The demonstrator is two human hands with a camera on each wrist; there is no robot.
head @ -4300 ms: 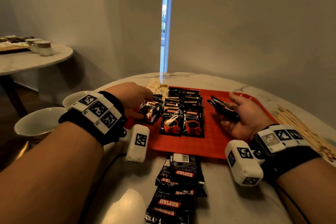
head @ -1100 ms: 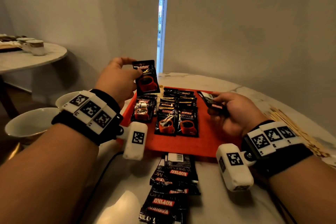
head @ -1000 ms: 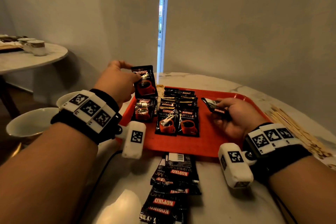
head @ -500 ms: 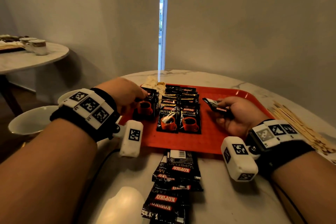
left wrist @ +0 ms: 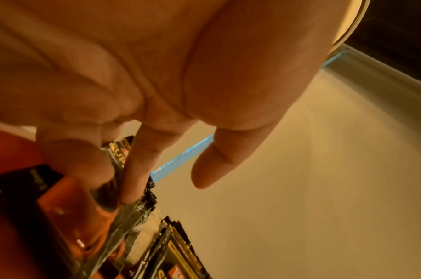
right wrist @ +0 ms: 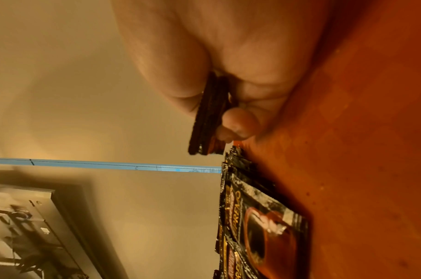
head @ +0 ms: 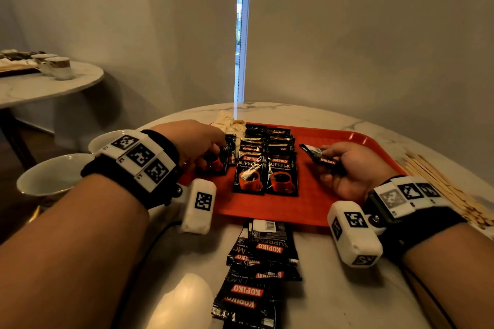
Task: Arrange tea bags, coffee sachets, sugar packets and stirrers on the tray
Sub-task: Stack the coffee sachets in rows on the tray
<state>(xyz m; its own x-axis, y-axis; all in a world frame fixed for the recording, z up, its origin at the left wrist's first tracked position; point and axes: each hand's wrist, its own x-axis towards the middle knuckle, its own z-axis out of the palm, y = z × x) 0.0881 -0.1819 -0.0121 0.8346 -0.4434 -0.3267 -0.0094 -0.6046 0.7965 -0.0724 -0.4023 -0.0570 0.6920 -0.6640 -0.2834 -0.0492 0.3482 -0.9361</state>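
Sachets lie on the tray; stirrers right, cups left.

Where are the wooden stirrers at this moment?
In the head view, the wooden stirrers lie in a loose bundle on the marble table, off the red tray, beyond its right edge and beside the right hand.
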